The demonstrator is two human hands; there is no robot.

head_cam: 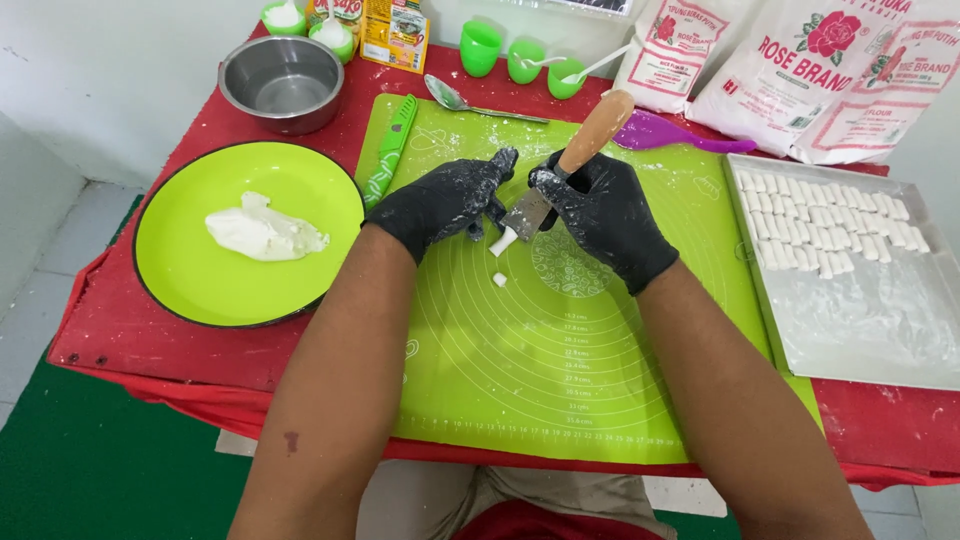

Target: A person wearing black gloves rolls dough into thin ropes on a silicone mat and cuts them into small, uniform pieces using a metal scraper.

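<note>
wooden knife handle [596, 131], dull floured blade; matt black rubbery gloves; glossy steel bowl [282, 82]; smooth silicone mat [560, 340].

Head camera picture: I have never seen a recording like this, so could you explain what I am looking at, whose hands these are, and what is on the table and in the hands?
There is no machine here. A camera worn on a person's head looks down at their own two arms, both in black gloves dusted with flour. The right hand grips a wooden-handled scraper, blade pointing down. The left hand pinches a thin roll of white dough at the blade. One cut piece lies just below on the green silicone mat, which covers a red table. To the person's left sits a green plate with a lump of dough, and behind it a steel bowl. To the right, a metal tray holds rows of cut pieces. Flour bags stand at the back.
</note>
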